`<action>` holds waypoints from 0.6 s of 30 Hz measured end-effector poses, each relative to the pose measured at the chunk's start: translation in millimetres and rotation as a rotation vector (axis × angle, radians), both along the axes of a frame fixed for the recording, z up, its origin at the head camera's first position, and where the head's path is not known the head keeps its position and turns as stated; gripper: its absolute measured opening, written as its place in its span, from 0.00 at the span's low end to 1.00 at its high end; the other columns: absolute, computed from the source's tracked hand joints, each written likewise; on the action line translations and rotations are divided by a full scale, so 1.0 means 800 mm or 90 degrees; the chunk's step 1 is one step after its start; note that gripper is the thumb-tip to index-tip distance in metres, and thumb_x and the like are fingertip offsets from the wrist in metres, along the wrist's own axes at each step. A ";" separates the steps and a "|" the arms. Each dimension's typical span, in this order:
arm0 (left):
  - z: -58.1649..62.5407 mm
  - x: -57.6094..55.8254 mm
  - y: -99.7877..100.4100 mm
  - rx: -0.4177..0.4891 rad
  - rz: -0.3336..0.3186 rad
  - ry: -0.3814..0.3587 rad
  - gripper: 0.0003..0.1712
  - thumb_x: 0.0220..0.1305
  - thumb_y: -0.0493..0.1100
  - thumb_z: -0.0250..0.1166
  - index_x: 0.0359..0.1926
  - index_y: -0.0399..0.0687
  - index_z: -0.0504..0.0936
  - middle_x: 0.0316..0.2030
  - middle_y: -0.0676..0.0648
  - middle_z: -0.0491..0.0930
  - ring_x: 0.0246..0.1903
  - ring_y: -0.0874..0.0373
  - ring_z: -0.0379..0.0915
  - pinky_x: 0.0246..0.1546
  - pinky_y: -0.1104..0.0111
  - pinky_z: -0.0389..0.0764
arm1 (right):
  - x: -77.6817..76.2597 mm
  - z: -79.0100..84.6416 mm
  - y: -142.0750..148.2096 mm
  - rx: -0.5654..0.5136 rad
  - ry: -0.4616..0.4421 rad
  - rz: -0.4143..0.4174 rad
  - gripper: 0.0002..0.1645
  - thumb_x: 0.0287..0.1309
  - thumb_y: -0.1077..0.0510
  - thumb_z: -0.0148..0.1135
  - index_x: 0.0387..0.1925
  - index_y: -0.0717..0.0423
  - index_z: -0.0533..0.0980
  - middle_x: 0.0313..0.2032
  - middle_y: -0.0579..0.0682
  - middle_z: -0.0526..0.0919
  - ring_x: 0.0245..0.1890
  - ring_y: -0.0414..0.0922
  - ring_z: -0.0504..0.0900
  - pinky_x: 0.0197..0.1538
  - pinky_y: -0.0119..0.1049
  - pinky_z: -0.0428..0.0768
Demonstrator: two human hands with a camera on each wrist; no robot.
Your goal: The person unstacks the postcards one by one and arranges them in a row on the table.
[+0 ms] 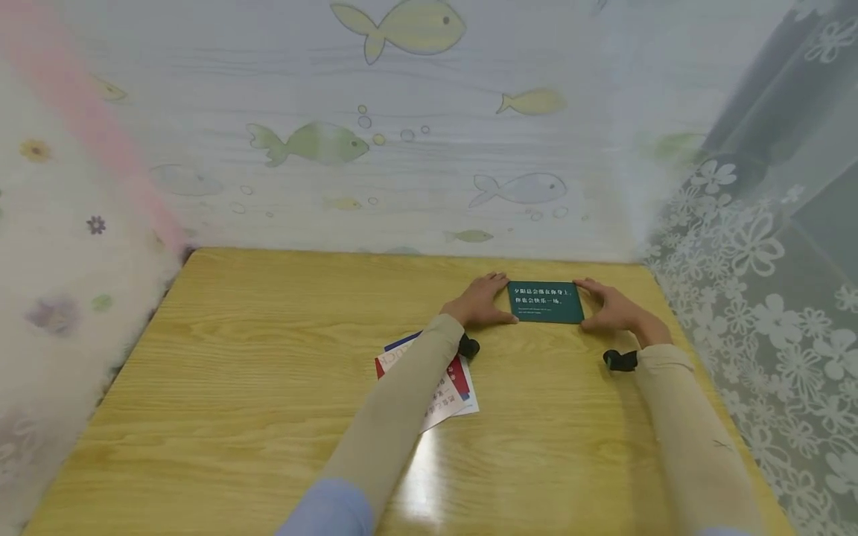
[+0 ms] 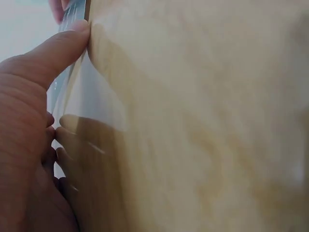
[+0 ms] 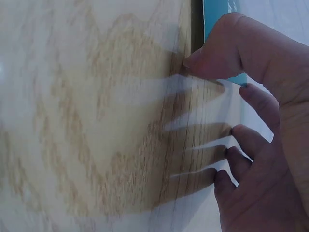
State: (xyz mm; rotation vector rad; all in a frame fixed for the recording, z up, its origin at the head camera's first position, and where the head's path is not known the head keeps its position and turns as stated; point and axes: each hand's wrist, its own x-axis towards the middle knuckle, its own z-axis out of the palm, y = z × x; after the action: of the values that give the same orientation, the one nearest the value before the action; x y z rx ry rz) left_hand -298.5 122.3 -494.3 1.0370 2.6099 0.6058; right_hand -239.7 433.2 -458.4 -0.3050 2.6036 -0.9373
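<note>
A dark green card (image 1: pixel 546 302) with white lettering lies toward the far right of the table, between the two hands. At its left end is the left hand (image 1: pixel 478 301), the thumb reaching to the near corner and the fingers to the far corner. The right hand (image 1: pixel 608 307) frames the other end likewise, thumb and forefinger spread to the right corners. In the left wrist view, the thumb (image 2: pixel 60 50) is extended along the card's edge. Seen from the right wrist, a bent thumb (image 3: pixel 217 53) overlaps the card's teal edge (image 3: pixel 212 19), while the other fingertips rest on the wood.
A fanned pile of cards (image 1: pixel 445 398), pink, red, white and blue, lies partly under the left forearm in the head view. The wooden table (image 1: pixel 268 357) meets a fish-patterned curtain (image 1: pixel 402 186) behind and a lace-flowered one (image 1: pixel 771 320) at the right.
</note>
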 end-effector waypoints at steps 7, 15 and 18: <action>-0.003 -0.009 0.005 -0.030 -0.005 -0.002 0.55 0.66 0.67 0.63 0.81 0.47 0.49 0.81 0.46 0.45 0.81 0.51 0.37 0.81 0.58 0.44 | -0.003 0.003 -0.001 0.001 -0.030 -0.012 0.60 0.53 0.64 0.73 0.79 0.64 0.47 0.77 0.73 0.31 0.77 0.72 0.32 0.71 0.75 0.50; 0.004 0.000 0.001 -0.040 0.010 -0.001 0.53 0.68 0.65 0.63 0.82 0.48 0.49 0.81 0.47 0.46 0.81 0.53 0.38 0.81 0.63 0.42 | -0.003 -0.003 -0.008 0.004 -0.050 -0.029 0.60 0.59 0.59 0.71 0.80 0.62 0.43 0.77 0.73 0.26 0.76 0.74 0.28 0.68 0.79 0.47; 0.008 0.001 0.002 -0.046 0.011 0.003 0.53 0.68 0.65 0.63 0.82 0.48 0.48 0.81 0.48 0.47 0.81 0.54 0.38 0.81 0.64 0.42 | -0.002 -0.004 -0.007 -0.012 -0.051 -0.036 0.60 0.60 0.59 0.70 0.80 0.62 0.41 0.77 0.72 0.25 0.76 0.73 0.26 0.69 0.79 0.45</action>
State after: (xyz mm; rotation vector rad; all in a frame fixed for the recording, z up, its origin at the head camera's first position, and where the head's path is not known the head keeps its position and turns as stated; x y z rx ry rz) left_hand -298.0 123.9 -487.7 0.9971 2.6269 0.5090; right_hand -241.6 427.4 -461.6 -0.1953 2.5429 -0.9739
